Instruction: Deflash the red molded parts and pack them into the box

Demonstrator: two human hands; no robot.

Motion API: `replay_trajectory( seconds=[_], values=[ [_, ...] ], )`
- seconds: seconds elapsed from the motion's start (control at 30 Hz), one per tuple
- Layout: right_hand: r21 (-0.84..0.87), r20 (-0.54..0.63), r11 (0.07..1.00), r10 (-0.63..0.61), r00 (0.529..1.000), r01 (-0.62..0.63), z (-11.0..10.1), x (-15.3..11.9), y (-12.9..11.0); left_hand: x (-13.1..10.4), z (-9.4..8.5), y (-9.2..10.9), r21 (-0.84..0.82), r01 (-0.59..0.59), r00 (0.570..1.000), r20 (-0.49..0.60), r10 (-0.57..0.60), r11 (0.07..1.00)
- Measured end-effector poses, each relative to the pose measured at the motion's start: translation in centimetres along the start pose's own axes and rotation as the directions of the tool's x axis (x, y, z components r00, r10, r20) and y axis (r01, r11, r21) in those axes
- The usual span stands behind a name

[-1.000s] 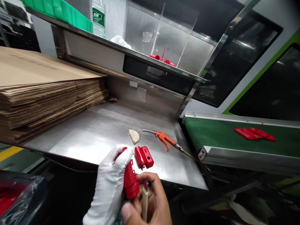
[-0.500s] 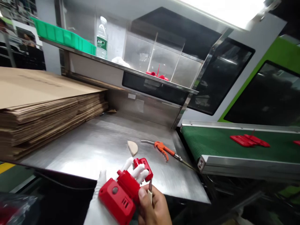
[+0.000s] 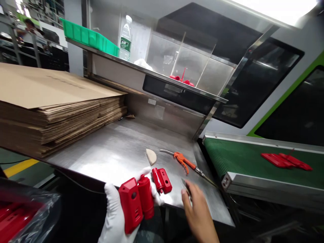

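In a white glove, my left hand point(image 3: 113, 209) holds a red plastic moulding point(image 3: 131, 204), made of a boxy half with a round hole and slots and a cylinder alongside it. Its gloved fingers curl behind the cylinder. A second red moulding point(image 3: 162, 180) of the same kind lies on the metal table just beyond those fingertips. My bare right hand point(image 3: 198, 211), smeared by motion, is to the right, apart from both mouldings. A small knife is in its fingers, with the blade point(image 3: 183, 183) pointing away; most of the handle is hidden.
An orange air gun point(image 3: 183, 160) and a beige half-round piece point(image 3: 151, 157) lie on the table point(image 3: 106, 148). Stacked cardboard point(image 3: 76, 114) stands left. Red parts point(image 3: 286, 160) ride a green conveyor point(image 3: 235, 152). The shelf holds a green bin point(image 3: 88, 37) and a bottle point(image 3: 125, 40). A bag point(image 3: 45, 216) is lower left.
My right hand has moved right with the knife, away from the held moulding. My left hand has turned the moulding more upright. The whole view has shifted slightly.
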State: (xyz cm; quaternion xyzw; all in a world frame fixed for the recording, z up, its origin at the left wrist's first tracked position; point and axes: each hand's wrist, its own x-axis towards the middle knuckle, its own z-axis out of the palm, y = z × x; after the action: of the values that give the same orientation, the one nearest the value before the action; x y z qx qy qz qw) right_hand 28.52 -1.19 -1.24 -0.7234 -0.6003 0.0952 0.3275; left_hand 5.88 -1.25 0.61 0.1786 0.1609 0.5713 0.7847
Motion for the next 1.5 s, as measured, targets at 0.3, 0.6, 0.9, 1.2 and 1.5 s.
replay_trajectory(
  seconds=[0.3, 0.6, 0.9, 1.2, 1.5],
  values=[
    [-0.264, -0.024, 0.958, -0.123, 0.992, 0.112, 3.3, 7.0, 1.2, -0.2, 0.7, 0.5, 0.053, 0.025, 0.987, 0.159, -0.033, 0.998],
    [-0.331, 0.228, 0.937, -0.040, 0.973, 0.116, 5.0, 11.6, -8.6, 0.3, -1.4, 1.1, 0.081, 0.142, 0.986, 0.072, -0.147, 0.987],
    [-0.320, 0.476, 0.942, 0.064, 0.877, 0.105, 7.6, 15.8, -10.0, 1.7, -4.5, 2.4, 0.155, 0.058, 0.995, 0.066, -0.069, 0.986],
    [-0.264, 0.558, 0.955, 0.040, 0.829, 0.132, 9.7, 17.5, -9.5, 1.2, -3.9, 2.8, 0.234, -0.023, 0.998, 0.061, 0.009, 0.972],
    [-0.212, 0.545, 0.934, -0.131, 0.828, 0.287, 10.6, 17.8, -10.9, 1.1, -4.6, 3.1, 0.130, -0.008, 0.999, 0.049, 0.002, 0.991]
  ],
)
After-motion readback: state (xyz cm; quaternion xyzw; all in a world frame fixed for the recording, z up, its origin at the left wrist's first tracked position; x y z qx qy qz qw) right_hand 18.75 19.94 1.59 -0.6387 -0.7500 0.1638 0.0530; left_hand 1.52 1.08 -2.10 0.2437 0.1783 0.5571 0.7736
